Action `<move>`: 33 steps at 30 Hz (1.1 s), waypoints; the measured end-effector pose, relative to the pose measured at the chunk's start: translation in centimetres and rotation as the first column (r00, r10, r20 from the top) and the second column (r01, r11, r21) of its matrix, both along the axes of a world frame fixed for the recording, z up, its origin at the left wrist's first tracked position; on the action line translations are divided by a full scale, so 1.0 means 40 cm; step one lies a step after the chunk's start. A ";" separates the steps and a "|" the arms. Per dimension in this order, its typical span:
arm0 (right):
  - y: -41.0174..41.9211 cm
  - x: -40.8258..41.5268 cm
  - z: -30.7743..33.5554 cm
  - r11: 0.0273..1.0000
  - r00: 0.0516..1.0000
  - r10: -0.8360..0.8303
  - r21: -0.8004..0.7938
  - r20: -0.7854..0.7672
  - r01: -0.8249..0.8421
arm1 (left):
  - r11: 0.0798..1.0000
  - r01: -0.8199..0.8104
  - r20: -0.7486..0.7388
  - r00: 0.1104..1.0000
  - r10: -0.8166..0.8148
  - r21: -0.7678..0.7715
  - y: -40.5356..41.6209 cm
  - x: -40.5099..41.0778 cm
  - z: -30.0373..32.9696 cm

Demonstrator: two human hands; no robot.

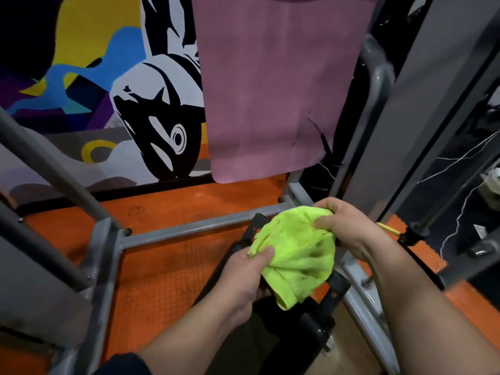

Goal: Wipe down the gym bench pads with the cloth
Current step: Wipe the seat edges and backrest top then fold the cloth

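Holding a bunched yellow-green cloth point(297, 253) between them, both hands are up in front of the person, above an orange floor point(167, 280). The left hand point(243, 277) pinches the cloth's near left edge, thumb on top. The right hand point(349, 228) has its grip curled into the far right side, fingers buried in the folds. Under the cloth runs a black part of the gym machine, mostly hidden. A grey steel frame point(189, 228) crosses the floor beneath the hands, with uprights to the left and right. A pink mat point(270, 90) hangs behind, beside a painted wall point(94, 90). White cables point(460, 158) trail at the right. No pad can be told for sure.
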State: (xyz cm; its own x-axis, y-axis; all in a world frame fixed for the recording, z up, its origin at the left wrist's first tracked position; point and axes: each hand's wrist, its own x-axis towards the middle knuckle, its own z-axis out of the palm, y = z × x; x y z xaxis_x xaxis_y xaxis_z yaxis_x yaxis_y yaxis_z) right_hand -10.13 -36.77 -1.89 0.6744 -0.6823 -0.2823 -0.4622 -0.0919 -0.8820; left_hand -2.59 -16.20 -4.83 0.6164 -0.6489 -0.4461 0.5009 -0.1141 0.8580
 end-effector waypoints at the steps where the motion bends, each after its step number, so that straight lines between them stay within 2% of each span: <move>1: -0.019 -0.002 -0.008 1.000 1.000 0.006 0.029 -0.022 -0.006 | 1.000 -0.007 0.006 1.000 0.007 0.017 -0.014 -0.004 -0.011; 3: -0.047 -0.003 -0.034 0.993 1.000 -0.006 0.118 -0.016 0.008 | 0.999 0.012 0.030 0.999 -0.013 0.030 -0.033 -0.006 -0.025; 6: -0.044 -0.006 -0.062 0.973 0.994 -0.062 0.226 0.086 0.042 | 0.994 0.109 0.009 0.994 -0.108 -0.019 -0.050 0.002 -0.044; 8: -0.027 -0.026 -0.068 0.959 0.983 0.028 0.271 0.184 -0.078 | 0.993 0.121 0.009 0.993 -0.120 -0.015 -0.060 0.007 -0.051; 9: -0.013 -0.040 -0.065 0.954 0.968 0.140 0.233 0.210 -0.189 | 0.995 0.100 0.009 0.995 -0.100 -0.008 -0.066 0.009 -0.053; 10: 0.005 -0.054 -0.059 0.940 0.942 0.286 0.142 0.174 -0.311 | 0.998 0.070 0.006 0.998 -0.070 -0.002 -0.070 0.011 -0.054; 11: 0.022 -0.063 -0.058 0.904 0.904 0.425 0.021 0.046 -0.426 | 0.999 0.040 0.000 0.999 -0.040 0.006 -0.075 0.013 -0.054; 12: 0.035 -0.066 -0.063 0.851 0.858 0.495 -0.126 -0.136 -0.511 | 1.000 0.020 -0.007 1.000 -0.020 0.017 -0.078 0.014 -0.054; 13: 0.043 -0.059 -0.072 0.788 0.820 0.491 -0.252 -0.294 -0.562 | 1.000 0.009 -0.013 1.000 -0.009 0.029 -0.081 0.015 -0.055; 14: 0.050 -0.052 -0.078 0.747 0.806 0.457 -0.331 -0.376 -0.577 | 0.999 0.003 -0.011 1.000 -0.003 0.040 -0.083 0.015 -0.058; 15: 0.052 -0.047 -0.085 0.730 0.812 0.432 -0.375 -0.393 -0.571 | 0.998 -0.005 0.001 1.000 0.005 0.055 -0.085 0.015 -0.062; 17: 0.032 -0.037 -0.103 0.765 0.886 0.377 -0.447 -0.271 -0.463 | 0.994 -0.042 0.051 0.998 0.037 0.099 -0.086 0.017 -0.074; 18: 0.014 -0.033 -0.113 0.834 0.938 0.313 -0.429 -0.150 -0.347 | 0.990 -0.067 0.082 0.995 0.057 0.121 -0.086 0.019 -0.077; 20: -0.034 -0.027 -0.145 0.967 0.994 0.074 -0.248 0.083 -0.051 | 0.979 -0.090 0.174 0.983 0.058 0.184 -0.082 0.020 -0.081; 21: -0.053 -0.024 -0.159 0.983 0.995 -0.035 -0.174 0.097 0.052 | 0.970 -0.082 0.231 0.973 0.027 0.231 -0.079 0.020 -0.082; 22: -0.066 -0.022 -0.173 0.981 0.994 -0.095 -0.167 0.050 0.102 | 0.957 -0.064 0.287 0.958 -0.020 0.283 -0.075 0.020 -0.081; 24: -0.076 -0.018 -0.195 0.975 0.991 -0.126 -0.191 -0.034 0.118 | 0.924 -0.022 0.390 0.910 -0.140 0.382 -0.071 0.023 -0.084; 26: -0.065 -0.010 -0.192 0.979 0.994 -0.067 -0.200 -0.085 0.049 | 0.882 -0.012 0.510 0.820 -0.260 0.470 -0.069 0.029 -0.089; 27: -0.055 -0.003 -0.188 0.969 0.984 0.008 -0.241 -0.177 -0.051 | 0.862 -0.026 0.566 0.764 -0.310 0.507 -0.068 0.033 -0.093; 29: -0.035 0.013 -0.194 0.871 0.917 0.061 -0.428 -0.393 -0.241 | 0.816 -0.070 0.665 0.621 -0.415 0.574 -0.062 0.041 -0.105; 30: -0.019 0.019 -0.194 0.799 0.913 0.039 -0.536 -0.405 -0.272 | 0.792 -0.103 0.724 0.491 -0.485 0.601 -0.058 0.044 -0.115; 31: -0.002 0.025 -0.192 0.750 0.932 0.047 -0.603 -0.360 -0.271 | 0.778 -0.146 0.773 0.325 -0.546 0.611 -0.054 0.048 -0.122; 33: 0.041 0.035 -0.194 0.728 0.932 0.173 -0.595 -0.320 -0.340 | 0.762 -0.189 0.776 0.002 -0.631 0.620 -0.052 0.056 -0.124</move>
